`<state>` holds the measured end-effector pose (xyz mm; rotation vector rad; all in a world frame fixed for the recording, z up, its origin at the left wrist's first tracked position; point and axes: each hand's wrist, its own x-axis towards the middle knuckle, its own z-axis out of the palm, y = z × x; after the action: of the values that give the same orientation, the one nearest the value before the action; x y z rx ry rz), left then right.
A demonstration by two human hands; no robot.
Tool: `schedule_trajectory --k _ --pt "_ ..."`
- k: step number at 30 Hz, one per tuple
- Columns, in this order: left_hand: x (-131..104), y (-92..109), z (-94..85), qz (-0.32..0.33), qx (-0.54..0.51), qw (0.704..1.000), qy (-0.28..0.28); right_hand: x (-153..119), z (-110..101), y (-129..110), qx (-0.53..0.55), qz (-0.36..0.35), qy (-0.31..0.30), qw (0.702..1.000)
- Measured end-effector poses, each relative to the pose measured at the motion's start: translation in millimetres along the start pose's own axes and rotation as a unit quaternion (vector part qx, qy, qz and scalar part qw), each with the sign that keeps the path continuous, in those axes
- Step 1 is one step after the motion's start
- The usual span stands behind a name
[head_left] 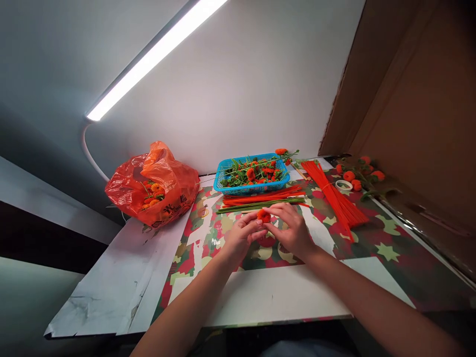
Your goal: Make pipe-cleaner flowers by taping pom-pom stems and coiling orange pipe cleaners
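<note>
A small orange-red fuzzy pipe-cleaner flower head [264, 215] is held between my two hands over the middle of the table. My left hand [243, 232] pinches it from the left with thumb and fingers. From the right, the fingertips of my right hand [292, 229] close on the same piece. Just beyond my hands lie green pipe cleaners [238, 208] and a row of red pipe cleaners [256, 196]. Behind them a blue basket [253, 190] holds several orange flowers with green stems and leaves.
A red plastic bag [174, 178] with orange flowers inside stands at the left. A bundle of orange-red pipe cleaners [334, 198] lies at the right beside a white tape roll [343, 185] and more orange flowers [349, 176]. A lamp [156, 59] shines above; cardboard [405, 89] walls the right side.
</note>
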<state>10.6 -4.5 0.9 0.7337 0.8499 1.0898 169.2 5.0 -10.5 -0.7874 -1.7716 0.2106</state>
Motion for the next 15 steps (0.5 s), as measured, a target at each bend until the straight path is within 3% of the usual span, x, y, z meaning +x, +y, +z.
schedule_trajectory --k 8,15 --pt "-0.1 -1.1 -2.1 0.03 0.056 0.998 0.005 2.3 0.2 0.1 -0.007 -0.028 -0.057 0.998" --pt "1.8 -2.4 -6.2 -0.011 0.059 0.998 -0.012 -0.7 3.4 2.6 0.024 0.015 -0.041 0.999"
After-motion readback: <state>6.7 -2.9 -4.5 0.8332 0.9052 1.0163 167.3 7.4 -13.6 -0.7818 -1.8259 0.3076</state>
